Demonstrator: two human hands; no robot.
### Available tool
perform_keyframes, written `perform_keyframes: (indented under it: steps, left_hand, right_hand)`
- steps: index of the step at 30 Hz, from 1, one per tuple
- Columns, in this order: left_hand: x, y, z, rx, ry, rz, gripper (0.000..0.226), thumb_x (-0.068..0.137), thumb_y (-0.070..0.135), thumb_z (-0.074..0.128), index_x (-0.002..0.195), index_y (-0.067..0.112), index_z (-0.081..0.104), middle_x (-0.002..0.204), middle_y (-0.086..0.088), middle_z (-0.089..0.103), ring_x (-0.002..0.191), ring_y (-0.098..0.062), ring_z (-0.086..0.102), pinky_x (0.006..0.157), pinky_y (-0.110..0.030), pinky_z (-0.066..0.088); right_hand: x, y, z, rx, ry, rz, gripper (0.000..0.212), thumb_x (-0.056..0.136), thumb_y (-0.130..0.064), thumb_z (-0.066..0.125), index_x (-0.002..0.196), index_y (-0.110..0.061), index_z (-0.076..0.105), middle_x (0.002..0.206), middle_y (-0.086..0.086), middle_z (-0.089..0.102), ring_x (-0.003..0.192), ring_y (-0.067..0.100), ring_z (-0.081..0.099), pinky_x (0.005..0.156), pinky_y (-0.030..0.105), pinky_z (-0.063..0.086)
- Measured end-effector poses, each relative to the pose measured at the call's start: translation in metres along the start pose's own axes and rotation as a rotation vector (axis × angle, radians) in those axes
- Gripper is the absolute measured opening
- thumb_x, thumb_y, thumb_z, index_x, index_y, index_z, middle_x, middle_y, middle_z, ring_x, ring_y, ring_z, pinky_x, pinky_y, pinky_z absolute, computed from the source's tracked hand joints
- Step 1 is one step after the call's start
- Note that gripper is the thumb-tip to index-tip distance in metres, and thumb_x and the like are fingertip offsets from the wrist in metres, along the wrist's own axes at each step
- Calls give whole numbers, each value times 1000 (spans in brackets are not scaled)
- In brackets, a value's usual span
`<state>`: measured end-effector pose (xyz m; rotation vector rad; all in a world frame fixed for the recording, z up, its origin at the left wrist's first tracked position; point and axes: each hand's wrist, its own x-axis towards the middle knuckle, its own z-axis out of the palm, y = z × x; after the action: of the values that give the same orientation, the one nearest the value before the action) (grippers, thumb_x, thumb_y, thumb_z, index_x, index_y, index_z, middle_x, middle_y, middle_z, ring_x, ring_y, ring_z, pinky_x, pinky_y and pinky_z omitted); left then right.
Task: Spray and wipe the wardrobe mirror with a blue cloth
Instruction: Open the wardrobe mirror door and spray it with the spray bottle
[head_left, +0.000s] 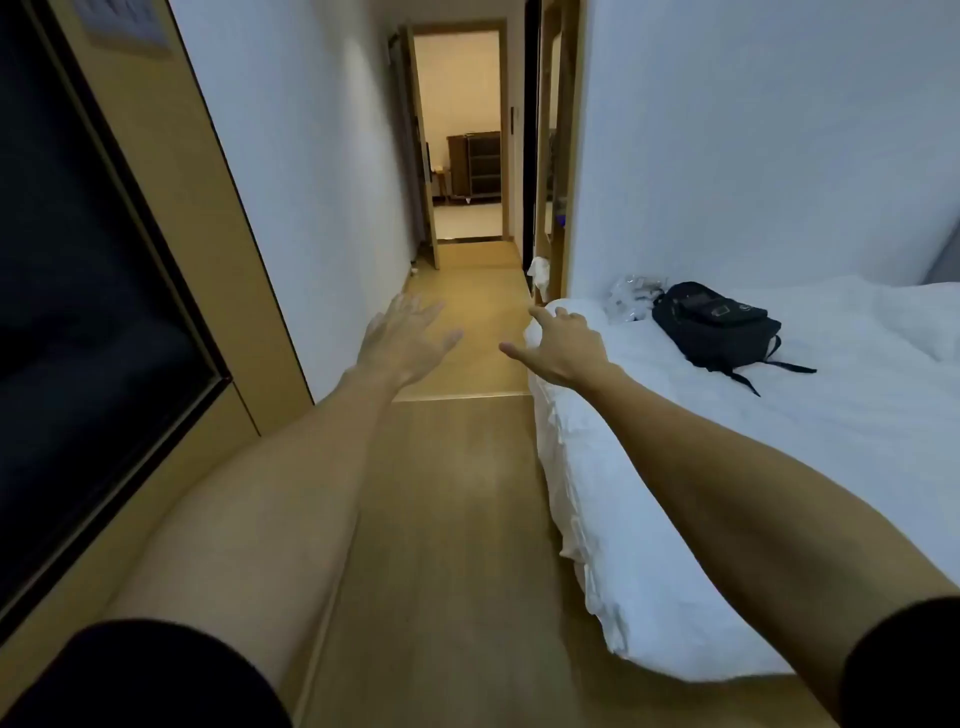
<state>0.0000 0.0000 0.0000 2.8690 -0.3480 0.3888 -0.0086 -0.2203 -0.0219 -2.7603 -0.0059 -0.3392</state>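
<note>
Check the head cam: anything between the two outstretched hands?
Nothing held or standing there. In the head view, the gap between the left hand and right hand shows only bare wooden floor running toward the doorway.

A black backpack (717, 332) beside crinkled clear plastic (631, 297) on a white bed (779, 467), wooden floor (447, 519) alongside.

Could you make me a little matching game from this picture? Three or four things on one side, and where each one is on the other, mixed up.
Things:
1. backpack
2. left hand
3. dark panel
4. doorway

Places:
A. far end of the hall
B. on the white bed
C. in the cabinet at the left
D. in the air over the floor, holding nothing

Pairs: 1-B, 2-D, 3-C, 4-A
</note>
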Motion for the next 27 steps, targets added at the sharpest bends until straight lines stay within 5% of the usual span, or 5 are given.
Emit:
perform_keyframes:
  steps: [14, 27]
  left_hand:
    - [117, -7, -1, 60, 72, 9, 69, 97, 65, 28, 155, 27, 25, 164, -7, 17, 152, -24, 10, 120, -51, 14]
    - [297, -101, 37, 12, 58, 50, 71, 96, 66, 27, 155, 27, 25, 165, -6, 15, 152, -24, 10, 119, -50, 14]
  right_hand:
    - [120, 32, 4, -2, -5, -15, 82, 83, -77, 48, 146, -24, 38, 150, 16, 43, 141, 40, 33, 108, 61, 38]
    - [311, 0, 40, -27, 36, -9, 83, 84, -75, 49, 150, -26, 33, 151, 13, 41, 139, 37, 37, 110, 58, 37]
